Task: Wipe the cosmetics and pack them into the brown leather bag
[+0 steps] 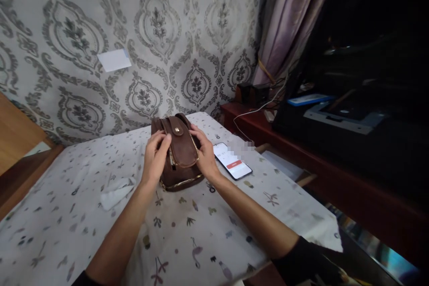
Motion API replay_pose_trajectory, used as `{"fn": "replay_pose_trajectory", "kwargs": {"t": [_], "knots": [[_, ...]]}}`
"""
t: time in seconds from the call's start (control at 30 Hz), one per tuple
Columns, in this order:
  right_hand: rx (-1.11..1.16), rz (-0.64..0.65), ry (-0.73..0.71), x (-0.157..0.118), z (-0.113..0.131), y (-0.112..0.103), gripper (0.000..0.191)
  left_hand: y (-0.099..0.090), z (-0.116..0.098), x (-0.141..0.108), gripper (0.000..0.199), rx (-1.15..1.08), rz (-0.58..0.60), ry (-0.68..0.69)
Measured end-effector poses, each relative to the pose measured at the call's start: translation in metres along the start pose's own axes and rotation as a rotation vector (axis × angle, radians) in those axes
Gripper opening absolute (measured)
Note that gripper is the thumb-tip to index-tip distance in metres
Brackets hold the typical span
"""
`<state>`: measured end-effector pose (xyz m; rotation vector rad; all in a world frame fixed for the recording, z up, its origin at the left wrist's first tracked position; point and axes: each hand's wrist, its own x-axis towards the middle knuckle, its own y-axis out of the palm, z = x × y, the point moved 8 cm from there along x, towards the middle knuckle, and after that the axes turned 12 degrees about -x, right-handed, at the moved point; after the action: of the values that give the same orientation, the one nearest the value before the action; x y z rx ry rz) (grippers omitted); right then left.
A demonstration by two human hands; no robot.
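A brown leather-like bag (182, 147) with gold zips and a snap-fastened strap lies on the patterned white cloth. My left hand (156, 154) grips its left side, thumb on top near the front pocket's edge. On the other side, my right hand (203, 149) holds the bag's right edge beside the curved zip, its fingertips partly hidden behind the flap. Part of the front pocket's zip stands open near the left thumb. A phone (233, 161) with a lit screen lies face up just right of the bag.
A crumpled white cloth or tissue (117, 193) lies left of the bag. The patterned wall (157, 67) rises behind. At the right are a dark red wooden ledge (288, 143), a thin white cable (258, 110) and a large dark screen (362, 53). A wooden board (20, 134) stands at the left.
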<state>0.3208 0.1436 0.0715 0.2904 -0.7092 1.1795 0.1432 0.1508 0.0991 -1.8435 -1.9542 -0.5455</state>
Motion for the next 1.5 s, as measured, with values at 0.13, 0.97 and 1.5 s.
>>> {"fn": "replay_pose_trajectory", "kwargs": {"t": [0.13, 0.97, 1.5], "knots": [[0.005, 0.012, 0.004, -0.004, -0.002, -0.002, 0.030, -0.001, 0.001, 0.000, 0.018, 0.061, 0.006, 0.005], [-0.048, 0.022, 0.019, -0.018, 0.005, -0.005, 0.030, -0.001, 0.004, -0.005, 0.014, 0.160, -0.034, 0.049], [-0.095, 0.135, 0.083, 0.017, -0.018, 0.007, 0.059, 0.004, -0.001, -0.018, 0.013, 0.243, -0.055, 0.025]]}}
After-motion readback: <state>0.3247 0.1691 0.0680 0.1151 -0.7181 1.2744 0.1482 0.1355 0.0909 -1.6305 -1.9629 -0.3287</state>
